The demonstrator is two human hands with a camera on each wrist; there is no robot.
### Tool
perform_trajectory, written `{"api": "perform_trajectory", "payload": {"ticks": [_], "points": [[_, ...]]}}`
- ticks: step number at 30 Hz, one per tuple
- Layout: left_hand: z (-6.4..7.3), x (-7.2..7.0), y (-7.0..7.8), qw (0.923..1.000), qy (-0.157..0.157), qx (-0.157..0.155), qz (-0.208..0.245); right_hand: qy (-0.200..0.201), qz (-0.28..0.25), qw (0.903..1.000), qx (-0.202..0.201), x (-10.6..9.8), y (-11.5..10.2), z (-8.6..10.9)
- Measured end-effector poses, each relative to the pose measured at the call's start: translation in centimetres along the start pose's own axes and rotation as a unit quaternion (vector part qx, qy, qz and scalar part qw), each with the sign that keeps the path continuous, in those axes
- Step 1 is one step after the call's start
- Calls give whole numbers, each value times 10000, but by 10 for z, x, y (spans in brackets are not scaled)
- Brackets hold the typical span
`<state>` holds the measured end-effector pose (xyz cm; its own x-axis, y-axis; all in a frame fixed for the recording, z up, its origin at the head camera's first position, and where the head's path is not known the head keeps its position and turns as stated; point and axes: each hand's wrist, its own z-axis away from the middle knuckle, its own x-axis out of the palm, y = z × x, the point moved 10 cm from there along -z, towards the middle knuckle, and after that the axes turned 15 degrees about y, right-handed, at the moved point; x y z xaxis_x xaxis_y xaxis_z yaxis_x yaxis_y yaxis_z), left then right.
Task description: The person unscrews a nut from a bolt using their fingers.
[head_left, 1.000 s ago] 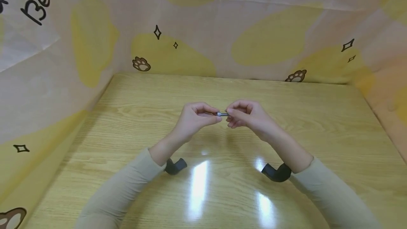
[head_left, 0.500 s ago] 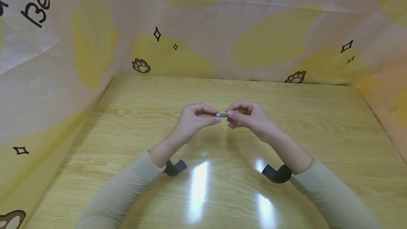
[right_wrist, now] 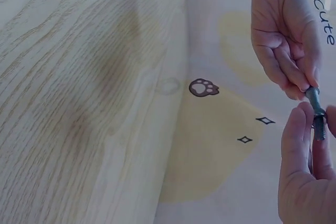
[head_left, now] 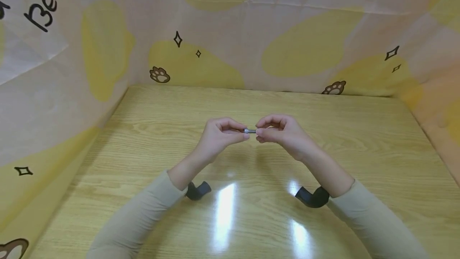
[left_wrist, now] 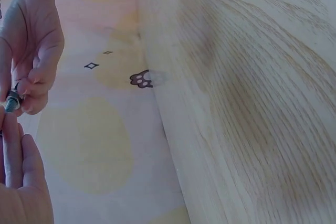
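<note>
Near the middle of the head view, a small silver bolt [head_left: 251, 131] lies level between the two hands, above the table. The left hand [head_left: 220, 136] pinches the bolt's head end between thumb and fingers. From the other side, the right hand [head_left: 285, 136] has its thumb and fingertips around a nut [right_wrist: 318, 114] on the shank. The bolt's threaded tip [right_wrist: 320, 132] sticks out past the nut in the right wrist view. In the left wrist view, the nut [left_wrist: 14, 96] shows at the right fingertips, partly covered.
Below the hands spreads a wood-grain table [head_left: 165, 111] with bright light reflections near its front. Patterned cloth walls [head_left: 248, 43] stand along its back and sides. Each wrist wears a black curved camera mount [head_left: 312, 196].
The right hand's thumb and fingers have shifted slightly around the end of the bolt. The left hand keeps its pinch in nearly the same place.
</note>
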<state>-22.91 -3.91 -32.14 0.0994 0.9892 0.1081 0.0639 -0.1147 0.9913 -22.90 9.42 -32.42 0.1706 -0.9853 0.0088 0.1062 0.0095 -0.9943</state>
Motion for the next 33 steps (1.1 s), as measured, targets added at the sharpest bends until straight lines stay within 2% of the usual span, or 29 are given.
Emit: {"api": "perform_trajectory", "payload": {"ticks": [6, 13, 20, 27, 33], "points": [[-2, 0, -1, 10000, 22, 9, -19, 3, 51, 9999, -129, -1, -1, 1], [0, -1, 1, 10000, 30, 36, 28, 108, -137, 9997, 169, -1, 5, -1], [1, -2, -1, 9999, 20, -36, 132, 49, -250, 9997, -19, 0, 0, 1], [0, -3, -3, 9999, 97, -73, 24, -76, -385, 9986, 368, 5, 6, 1], [-1, -5, -2, 9999, 76, -72, 48, -63, -291, 9996, -3, 4, 0, -1]]}}
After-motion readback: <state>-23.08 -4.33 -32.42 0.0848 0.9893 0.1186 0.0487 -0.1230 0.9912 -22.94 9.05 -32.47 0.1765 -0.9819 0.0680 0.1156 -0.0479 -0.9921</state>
